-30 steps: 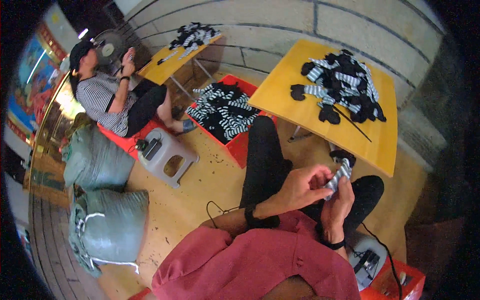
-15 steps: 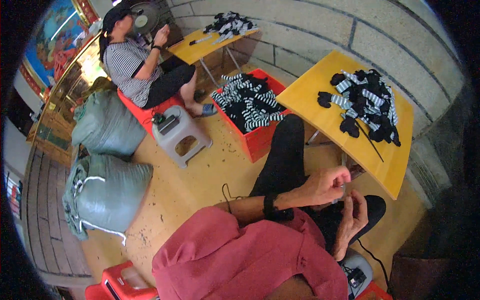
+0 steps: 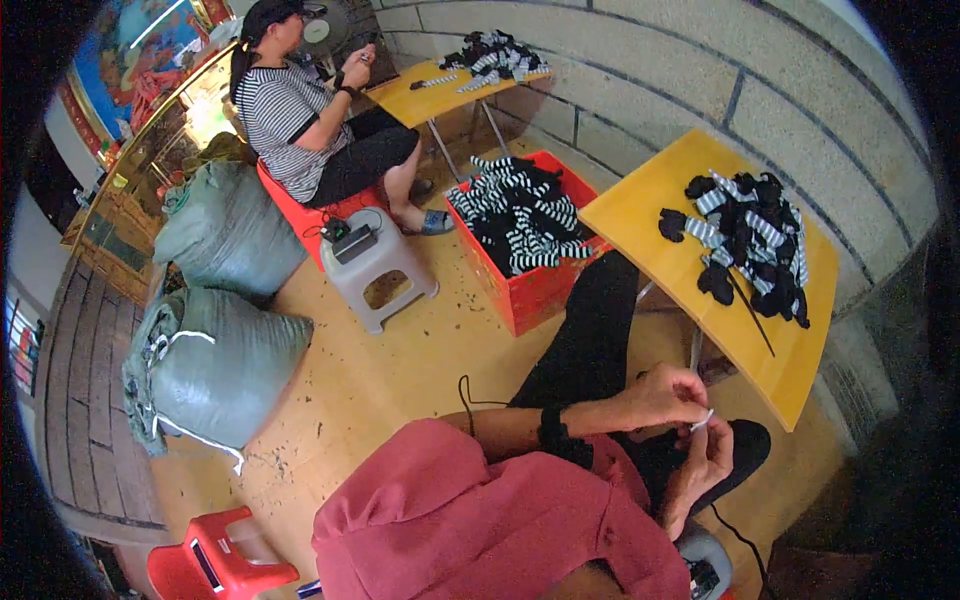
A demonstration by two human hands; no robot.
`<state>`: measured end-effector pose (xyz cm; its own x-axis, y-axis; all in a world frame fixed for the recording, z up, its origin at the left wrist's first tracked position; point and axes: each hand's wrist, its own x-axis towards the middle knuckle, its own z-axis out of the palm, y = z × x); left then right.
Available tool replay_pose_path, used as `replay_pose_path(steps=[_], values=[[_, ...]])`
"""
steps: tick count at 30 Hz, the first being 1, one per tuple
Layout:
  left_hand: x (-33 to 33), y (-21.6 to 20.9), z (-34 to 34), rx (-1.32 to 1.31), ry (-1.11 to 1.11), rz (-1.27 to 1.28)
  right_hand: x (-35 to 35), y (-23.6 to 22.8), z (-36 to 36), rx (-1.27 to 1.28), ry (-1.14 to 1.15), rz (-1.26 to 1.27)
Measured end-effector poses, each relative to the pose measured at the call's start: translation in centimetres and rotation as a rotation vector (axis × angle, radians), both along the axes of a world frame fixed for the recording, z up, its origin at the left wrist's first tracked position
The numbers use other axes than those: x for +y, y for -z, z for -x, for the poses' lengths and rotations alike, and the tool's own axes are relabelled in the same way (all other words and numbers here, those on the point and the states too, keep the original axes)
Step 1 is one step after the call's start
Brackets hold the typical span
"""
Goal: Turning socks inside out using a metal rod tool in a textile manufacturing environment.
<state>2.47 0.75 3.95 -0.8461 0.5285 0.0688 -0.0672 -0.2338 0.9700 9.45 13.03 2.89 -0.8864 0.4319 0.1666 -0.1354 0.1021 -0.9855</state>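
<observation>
a person's left hand [image 3: 660, 397] and right hand [image 3: 707, 462] met over a small white piece [image 3: 703, 419] on that person's side of the yellow table [image 3: 640, 205].
the fingertips of both hands were narrowed to a pinch on the piece, which sat apart from the table, near its closest corner. what showed of it looked light and soft, likely limp rather than stiff, and probably best taken by its ends. on the table lay a heap of striped knit pieces [image 3: 770, 235] with a dark rod [image 3: 753, 312] jutting from it; left of the table stood a red crate [image 3: 515, 300] of similar knits [image 3: 520, 215], and a co-worker [image 3: 285, 125] sat farther left of it.
</observation>
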Motion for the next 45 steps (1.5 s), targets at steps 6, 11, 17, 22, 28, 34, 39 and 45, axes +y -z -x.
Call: replay_pose_path(steps=[6,11,17,22,28,34,39,45], values=[[-0.7,-0.7,-0.1,0.174,-0.051,0.18,-0.2,0.5,0.4,0.039,0.003,-0.026],[-0.4,0.0,0.4,0.096,-0.034,0.143,0.2,-0.5,0.2,-0.073,-0.024,0.019],[-0.3,1.1,0.0,-0.097,0.107,0.073,1.1,1.2,-0.2,-0.033,-0.042,-0.022],[-0.2,0.7,0.1,0.004,0.041,0.079,0.6,0.7,0.1,0.053,-0.045,-0.041],[-0.2,2.0,0.6,0.186,-0.022,0.209,0.5,0.6,0.2,-0.004,-0.111,-0.082],[-0.2,1.8,0.9,0.106,0.05,0.253,1.6,0.1,0.3,-0.121,-0.211,-0.008],[-0.1,2.4,0.9,-0.023,0.049,0.095,1.5,0.5,0.4,-0.129,-0.191,0.053],[0.6,2.8,0.8,0.005,-0.012,0.184,1.5,0.7,0.0,-0.097,-0.122,-0.137]])
